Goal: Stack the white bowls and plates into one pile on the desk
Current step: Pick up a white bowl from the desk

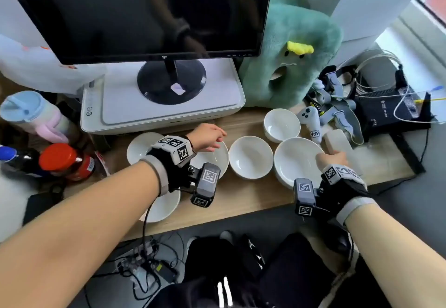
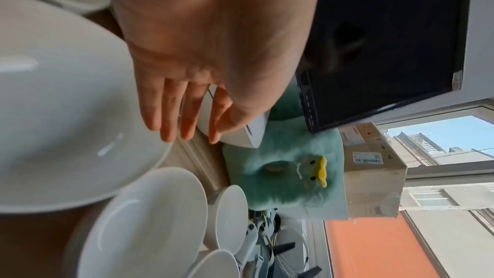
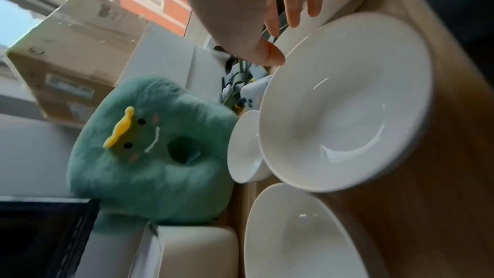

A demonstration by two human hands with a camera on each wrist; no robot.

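Several white dishes lie on the wooden desk (image 1: 241, 196). My left hand (image 1: 212, 136) hovers over a flat plate (image 1: 217, 160), fingers (image 2: 171, 113) straight and holding nothing. Another plate (image 1: 141, 147) lies to its left, and a third (image 1: 163, 208) sits near the front edge under my wrist. A bowl (image 1: 251, 157) stands in the middle and a small bowl (image 1: 281, 124) at the back. My right hand (image 1: 330, 159) is at the right rim of a wide deep plate (image 1: 295, 160). Its thumb (image 3: 270, 56) touches the rim of this deep plate (image 3: 347, 100), with the fingers spread beyond it.
A white printer (image 1: 164, 97) carrying a monitor stands just behind the plates. A green plush (image 1: 292, 66) sits behind the small bowl. A controller (image 1: 311, 122), straps, cables and a black box crowd the right. Bottles and a red-lidded jar (image 1: 65, 160) stand at the left.
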